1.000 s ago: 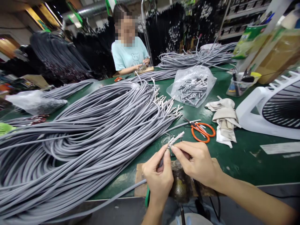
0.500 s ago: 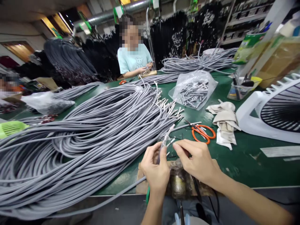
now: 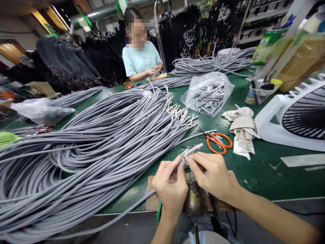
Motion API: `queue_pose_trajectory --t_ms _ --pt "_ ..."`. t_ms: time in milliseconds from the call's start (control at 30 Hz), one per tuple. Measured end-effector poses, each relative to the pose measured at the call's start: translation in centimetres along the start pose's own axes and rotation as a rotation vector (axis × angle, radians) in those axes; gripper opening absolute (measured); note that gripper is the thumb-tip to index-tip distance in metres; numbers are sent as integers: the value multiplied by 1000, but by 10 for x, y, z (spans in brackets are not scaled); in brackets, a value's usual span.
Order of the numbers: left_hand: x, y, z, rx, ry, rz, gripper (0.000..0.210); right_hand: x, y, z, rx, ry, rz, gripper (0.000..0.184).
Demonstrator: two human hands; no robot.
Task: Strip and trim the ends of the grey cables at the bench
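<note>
My left hand [image 3: 170, 184] is closed round a grey cable [image 3: 138, 204] near its stripped end. From that hand the cable trails down to the left, over the table's front edge. Pale wires and thin, clear-looking wrapping form the stripped end [image 3: 195, 148], which points up and to the right. My right hand [image 3: 214, 173] pinches this end just beside the left fingertips. Fingers hide the exact spot of the pinch. Below the hands, a brown-stained metal device [image 3: 193, 200] sits on a wooden board [image 3: 150, 195] at the table's edge.
A big coil of grey cables [image 3: 109, 135] covers the left of the green table [image 3: 264, 179]. Orange-handled scissors [image 3: 219, 143], a bag of cut grey pieces [image 3: 208, 98], a crumpled cloth [image 3: 242, 130] and a white fan [image 3: 269, 125] lie right. A co-worker [image 3: 142, 61] sits opposite.
My right hand has come in to the cable's stripped end and pinches it. That end, upright before, now leans to the right. The whole view has shifted slightly.
</note>
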State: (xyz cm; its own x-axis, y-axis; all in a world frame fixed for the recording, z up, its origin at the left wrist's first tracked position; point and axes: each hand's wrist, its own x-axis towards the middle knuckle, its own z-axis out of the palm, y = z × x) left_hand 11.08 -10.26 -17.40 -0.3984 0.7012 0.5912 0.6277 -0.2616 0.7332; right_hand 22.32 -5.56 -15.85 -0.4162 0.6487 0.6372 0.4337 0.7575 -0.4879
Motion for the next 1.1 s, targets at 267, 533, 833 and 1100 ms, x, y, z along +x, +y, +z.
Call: queue_pose_trajectory --t_ms 267,533,833,1100 --pt "-4 2 -1 127 -17 2 17 -1 3 0 -48 71 -230 15" --pt "-5 -1 -1 173 11 130 21 4 -9 0 -57 93 -48 20" --pt "2 -7 -3 128 2 -72 21 0 -6 -3 -112 126 -116 17" --pt "-2 -6 -4 35 -18 -76 20 1 3 2 -33 16 20 18"
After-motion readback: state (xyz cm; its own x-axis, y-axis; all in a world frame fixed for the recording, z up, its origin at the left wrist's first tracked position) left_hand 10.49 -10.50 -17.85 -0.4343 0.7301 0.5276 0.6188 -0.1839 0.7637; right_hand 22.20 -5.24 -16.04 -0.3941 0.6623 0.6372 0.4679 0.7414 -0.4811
